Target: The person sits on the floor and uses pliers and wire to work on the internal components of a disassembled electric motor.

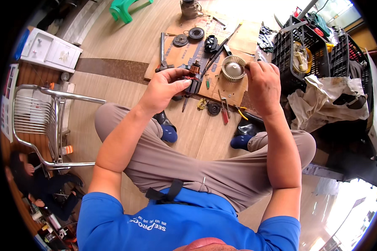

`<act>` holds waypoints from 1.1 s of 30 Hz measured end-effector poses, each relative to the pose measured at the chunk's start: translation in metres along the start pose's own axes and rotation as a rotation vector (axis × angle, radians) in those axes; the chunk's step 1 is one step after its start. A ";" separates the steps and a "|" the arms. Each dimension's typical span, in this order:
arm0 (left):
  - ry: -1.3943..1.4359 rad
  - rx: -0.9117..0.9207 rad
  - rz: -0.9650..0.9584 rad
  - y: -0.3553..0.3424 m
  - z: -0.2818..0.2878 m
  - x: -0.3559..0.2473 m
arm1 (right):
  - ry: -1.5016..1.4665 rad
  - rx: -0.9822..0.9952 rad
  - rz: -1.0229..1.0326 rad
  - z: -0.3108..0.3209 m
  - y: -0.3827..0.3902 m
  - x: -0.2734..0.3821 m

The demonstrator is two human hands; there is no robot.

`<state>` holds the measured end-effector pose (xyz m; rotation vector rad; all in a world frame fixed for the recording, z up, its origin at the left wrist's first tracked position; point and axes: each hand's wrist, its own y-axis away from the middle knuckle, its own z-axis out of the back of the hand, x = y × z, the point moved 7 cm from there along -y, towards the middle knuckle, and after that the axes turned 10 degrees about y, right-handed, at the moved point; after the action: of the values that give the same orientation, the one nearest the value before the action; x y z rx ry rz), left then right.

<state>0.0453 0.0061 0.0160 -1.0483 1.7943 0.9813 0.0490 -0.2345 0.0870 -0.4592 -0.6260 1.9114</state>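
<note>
My left hand (165, 87) pinches a small motor part between thumb and fingers. Copper windings (194, 67) show at its top, with a black body (192, 88) below. A thin shaft-like piece (184, 104) points down beneath it; whether it is joined to the motor is unclear. To the right, my right hand (264, 85) is closed, fingertips at the right rim of a pale, ribbed round fan wheel (233, 69). The wheel's ribbed inside faces up over the cardboard (236, 90). My palm hides the other fingers.
A hammer (162, 54), black discs (196, 33), a black housing (211, 43) and long rods lie on the cardboard. Screwdrivers (224, 111) and yellow-handled pliers (241, 113) lie near my right foot. Black crates (299, 46) stand right, a metal chair (37, 121) left, a green stool (121, 11) far.
</note>
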 end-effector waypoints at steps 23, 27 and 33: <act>0.214 -0.180 -0.129 -0.006 0.014 -0.005 | -0.441 0.221 -0.094 0.013 -0.001 0.019; 0.144 -0.210 -0.138 -0.006 0.012 -0.006 | -0.478 0.219 -0.122 0.015 -0.002 0.014; -0.246 -0.328 -0.301 -0.007 0.011 -0.008 | -0.478 0.267 -0.169 0.018 -0.003 0.010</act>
<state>0.0575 0.0159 0.0175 -1.2914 1.2588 1.1802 0.0374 -0.2283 0.1025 0.2237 -0.6750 1.9138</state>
